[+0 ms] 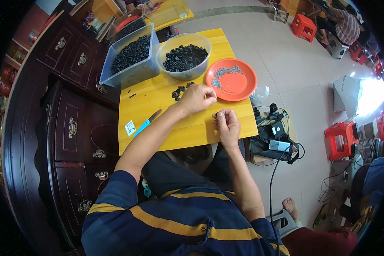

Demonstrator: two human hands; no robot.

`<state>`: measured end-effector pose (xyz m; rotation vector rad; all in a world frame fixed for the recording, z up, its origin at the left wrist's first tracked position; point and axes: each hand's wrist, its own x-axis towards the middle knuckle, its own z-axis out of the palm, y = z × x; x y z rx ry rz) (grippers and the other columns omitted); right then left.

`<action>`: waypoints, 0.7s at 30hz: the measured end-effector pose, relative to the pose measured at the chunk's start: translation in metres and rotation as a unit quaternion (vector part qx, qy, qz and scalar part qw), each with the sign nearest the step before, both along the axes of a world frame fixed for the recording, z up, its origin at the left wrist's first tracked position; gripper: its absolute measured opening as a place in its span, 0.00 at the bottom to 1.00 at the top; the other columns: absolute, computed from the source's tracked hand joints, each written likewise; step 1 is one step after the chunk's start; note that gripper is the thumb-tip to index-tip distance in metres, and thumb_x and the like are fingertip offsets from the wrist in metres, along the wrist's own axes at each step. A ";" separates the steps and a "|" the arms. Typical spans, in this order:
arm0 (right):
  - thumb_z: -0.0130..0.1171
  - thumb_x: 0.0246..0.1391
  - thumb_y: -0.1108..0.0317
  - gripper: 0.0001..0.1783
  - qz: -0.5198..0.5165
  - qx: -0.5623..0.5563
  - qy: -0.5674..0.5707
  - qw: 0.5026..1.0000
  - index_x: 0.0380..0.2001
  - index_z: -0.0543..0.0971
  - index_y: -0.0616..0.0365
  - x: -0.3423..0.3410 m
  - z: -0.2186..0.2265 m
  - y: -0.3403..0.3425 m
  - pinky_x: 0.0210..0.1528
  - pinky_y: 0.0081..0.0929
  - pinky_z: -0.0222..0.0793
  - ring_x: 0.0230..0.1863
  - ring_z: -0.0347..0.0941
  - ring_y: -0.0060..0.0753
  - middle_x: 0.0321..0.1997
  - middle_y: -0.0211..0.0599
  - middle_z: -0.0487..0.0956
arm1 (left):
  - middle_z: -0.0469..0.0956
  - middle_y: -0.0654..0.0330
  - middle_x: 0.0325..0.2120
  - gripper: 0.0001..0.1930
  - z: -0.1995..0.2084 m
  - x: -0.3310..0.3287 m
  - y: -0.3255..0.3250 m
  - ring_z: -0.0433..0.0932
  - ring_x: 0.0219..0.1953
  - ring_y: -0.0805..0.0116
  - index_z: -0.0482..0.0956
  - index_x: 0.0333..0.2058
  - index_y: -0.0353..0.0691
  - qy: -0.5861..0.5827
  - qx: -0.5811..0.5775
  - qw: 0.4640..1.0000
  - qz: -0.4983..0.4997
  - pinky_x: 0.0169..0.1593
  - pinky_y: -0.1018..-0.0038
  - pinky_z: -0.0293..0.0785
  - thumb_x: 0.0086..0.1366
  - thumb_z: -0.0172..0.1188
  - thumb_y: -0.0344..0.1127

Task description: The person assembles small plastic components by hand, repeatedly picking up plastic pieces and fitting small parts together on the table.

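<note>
Over the yellow table (175,132), my left hand (196,99) is closed in a pinch at the near-left rim of an orange plate (243,90). Whatever its fingertips hold, if anything, is too small to make out. Small grey metal-looking pieces (229,71) lie scattered on the plate. Lower and to the right, my right hand (228,127) pinches a small black part (215,115) between thumb and fingers. Just beyond my left wrist lies a loose group of small black ring-like parts (177,93). A round translucent tub (178,75) full of similar black parts stands behind them.
A rectangular bin (130,77) of black parts stands at the table's far left. Beside my left forearm lie a blue-handled knife (146,122) and a white label (130,128). Dark wooden drawers (72,123) flank the left; cables and a black bag (264,147) sit right.
</note>
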<state>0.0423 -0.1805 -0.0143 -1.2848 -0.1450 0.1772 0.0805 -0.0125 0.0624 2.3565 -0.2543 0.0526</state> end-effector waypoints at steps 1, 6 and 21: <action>0.54 0.64 0.69 0.05 0.004 -0.047 -0.010 0.999 0.36 0.73 0.59 0.001 -0.001 -0.002 0.32 0.17 0.71 0.29 0.73 0.16 0.31 0.29 0.79 | 0.81 0.55 0.23 0.05 -0.007 0.011 0.001 0.81 0.27 0.60 0.82 0.27 0.40 -0.043 0.058 0.997 0.032 0.33 0.66 0.76 0.54 0.63 0.34; 0.57 0.60 0.71 0.04 -0.018 -0.120 -0.092 0.988 0.35 0.75 0.60 -0.002 -0.006 0.003 0.31 0.20 0.71 0.27 0.74 0.18 0.27 0.32 0.79 | 0.81 0.56 0.28 0.05 -0.022 0.051 -0.012 0.81 0.33 0.55 0.81 0.27 0.43 -0.059 0.166 0.983 0.043 0.37 0.59 0.76 0.55 0.62 0.36; 0.60 0.55 0.76 0.08 -0.045 -0.159 -0.210 0.964 0.39 0.80 0.62 0.001 0.001 -0.003 0.37 0.23 0.73 0.31 0.76 0.27 0.32 0.38 0.80 | 0.80 0.56 0.28 0.07 -0.029 0.092 -0.025 0.80 0.34 0.53 0.79 0.27 0.41 0.007 0.343 0.938 -0.057 0.37 0.56 0.76 0.55 0.56 0.37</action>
